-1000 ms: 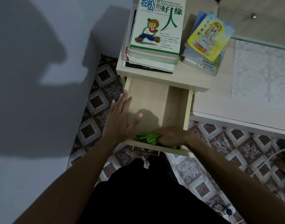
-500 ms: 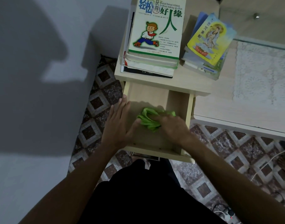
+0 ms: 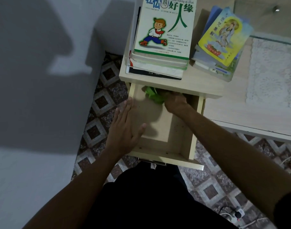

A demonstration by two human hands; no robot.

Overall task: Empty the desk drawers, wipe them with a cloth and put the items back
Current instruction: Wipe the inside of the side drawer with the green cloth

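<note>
Deep under the bench (image 3: 172, 85): crumpled green cloth (image 3: 153, 95) is gripped by right hand (image 3: 174, 100).
Left hand (image 3: 126, 129): flat, empty, on pale wooden drawer (image 3: 158, 129).
Risk: back corners may be missed.

The drawer (image 3: 158, 123) looks like pale laminated wood board, smooth and matt, with a shiny metal handle (image 3: 152, 161) under its front edge. The cloth (image 3: 153, 95) is soft crumpled green fabric, and the books (image 3: 164, 30) have glossy paper covers. A white lace mat (image 3: 273, 75) with a rough weave lies on the smooth pale bench (image 3: 232, 116); the floor (image 3: 98, 103) is speckled stone-look tile.
</note>
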